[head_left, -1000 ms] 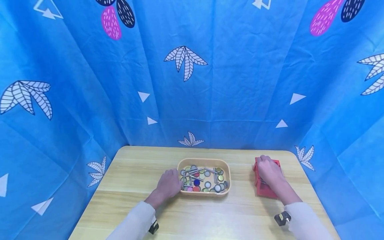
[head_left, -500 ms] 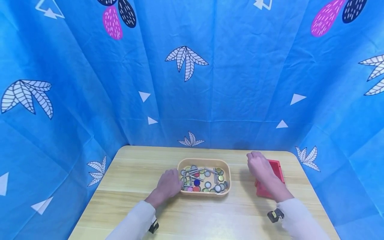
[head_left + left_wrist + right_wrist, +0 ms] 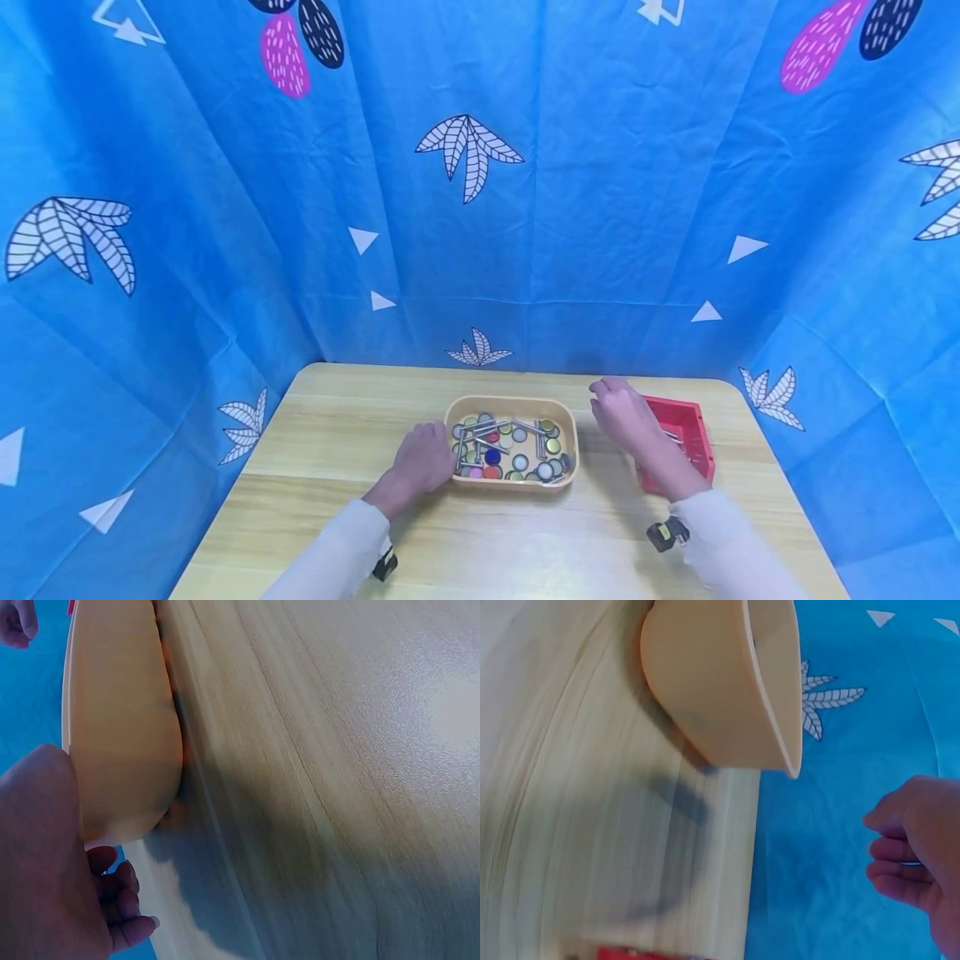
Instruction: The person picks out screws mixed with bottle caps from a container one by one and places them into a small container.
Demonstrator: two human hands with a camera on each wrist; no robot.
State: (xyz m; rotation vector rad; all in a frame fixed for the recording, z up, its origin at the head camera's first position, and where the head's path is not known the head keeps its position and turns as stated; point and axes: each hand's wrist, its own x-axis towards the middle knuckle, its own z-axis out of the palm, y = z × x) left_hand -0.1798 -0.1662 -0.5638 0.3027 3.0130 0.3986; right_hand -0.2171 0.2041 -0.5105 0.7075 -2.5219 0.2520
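Note:
A tan oval tray [image 3: 517, 485] stands mid-table, holding bottle caps [image 3: 491, 457] and metal bolts [image 3: 491, 446]. My left hand [image 3: 423, 458] pinches the tray's left end. In the left wrist view, the thumb lies over the rim and the fingers [image 3: 120, 892] curl below it on the outside. My right hand [image 3: 626, 417] hangs in the air between the tray and a red box [image 3: 701, 429]. Its fingers [image 3: 900, 870] are loosely curled, and nothing shows between them. A few bolts [image 3: 672, 436] lie in the red box, which the right forearm partly covers.
The wooden table [image 3: 337, 417] has rounded far corners. Blue patterned curtain [image 3: 600, 208] encloses its back and both sides. Each sleeve carries a small black camera at the wrist, such as the right wrist camera [image 3: 666, 533].
My right hand has come up out of the red box and moved left toward the tray, uncovering the box's inside and its bolts. My left hand and the tray have stayed put.

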